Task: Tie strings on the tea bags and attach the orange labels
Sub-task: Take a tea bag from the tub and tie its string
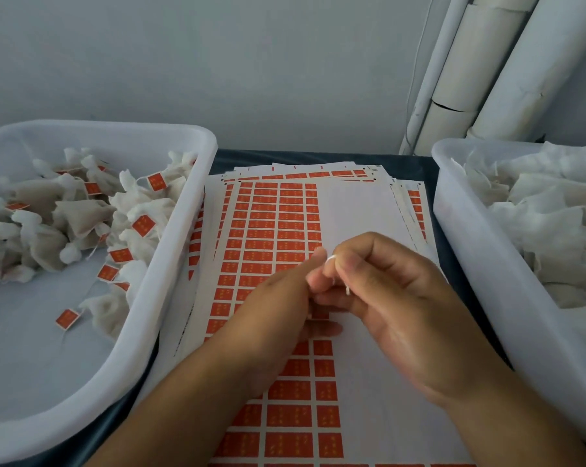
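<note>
Orange labels (268, 230) are lying in printed rows on a stack of sticker sheets (355, 210) spread over the dark surface (416, 166), and both hands are working just above them. The right hand (392, 298) is pinching a short white string (332, 261) between thumb and forefinger, its frayed end dangling below the fingers. The left hand (278, 311) is reaching in with fingers curled toward that string, but whether it is gripping anything is hard to tell, since the right hand is covering its fingertips. No tea bag is showing between the hands. Finished tea bags (83, 210), tagged in orange, are piling up in the left tub (170, 251); untied ones (554, 210) are sitting in the right tub (460, 210), partly cut off by the frame edge. The string is likely behaving as a light, limp, slippery thread, best held close to its end, and the bags are probably soft and tearable, so gathering them at the neck seems wise.
</note>
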